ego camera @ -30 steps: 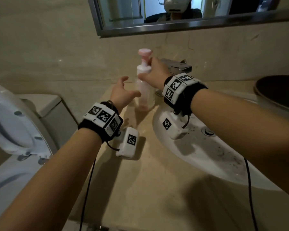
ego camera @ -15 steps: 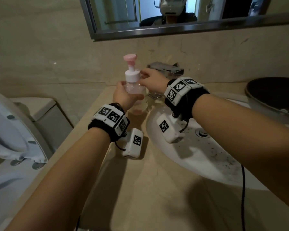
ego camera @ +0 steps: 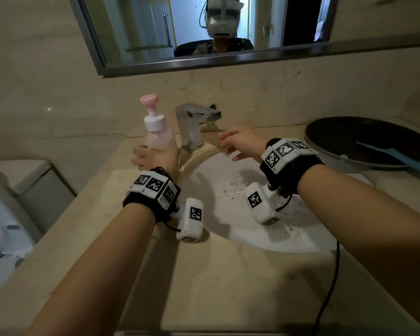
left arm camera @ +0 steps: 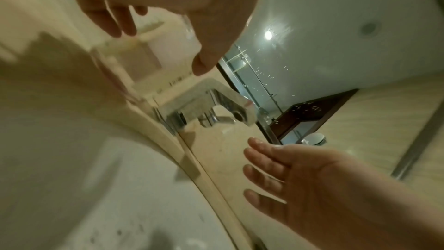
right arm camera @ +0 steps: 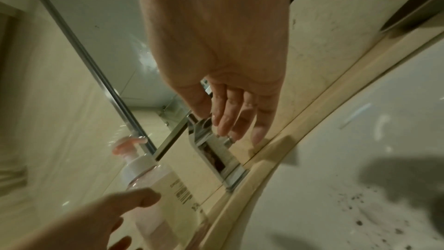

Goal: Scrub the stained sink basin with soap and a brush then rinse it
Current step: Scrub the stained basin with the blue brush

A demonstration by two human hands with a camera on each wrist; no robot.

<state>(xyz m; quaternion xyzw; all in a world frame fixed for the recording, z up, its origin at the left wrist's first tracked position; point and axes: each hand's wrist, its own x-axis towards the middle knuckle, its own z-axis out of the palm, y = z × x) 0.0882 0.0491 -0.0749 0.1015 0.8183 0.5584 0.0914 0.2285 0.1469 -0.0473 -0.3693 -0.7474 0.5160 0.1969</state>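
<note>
Beige stone walls and a framed mirror (ego camera: 204, 27) are seen behind a matching tabletop (ego camera: 216, 287), into which the white sink basin (ego camera: 228, 214) is set. Dark specks are scattered across the basin floor, and no foam or water can be seen in it, so the scrubbing is judged not to have begun.

The soap bottle (ego camera: 158, 134), clear with a white collar and a pink pump head, is held upright at the basin's left rim, just beside the chrome tap (ego camera: 194, 124). It is gripped low on its body by the left hand (ego camera: 155, 157), with fingers and thumb curled round it. The right hand (ego camera: 243, 143) is held over the back rim of the basin, to the right of the tap; its fingers are loosely extended and nothing is held in it. In the right wrist view its fingertips (right arm camera: 225, 126) are near the tap, though contact cannot be told.

A dark round bowl (ego camera: 325, 139) stands on the tabletop to the right, with a blue handle (ego camera: 393, 157) lying across it; whether this belongs to the brush cannot be told, as the head is hidden.

Only the fetching of the soap appears to be done. Dispensing soap, taking up a brush, scrubbing the specks away and rinsing are all judged to be left.
</note>
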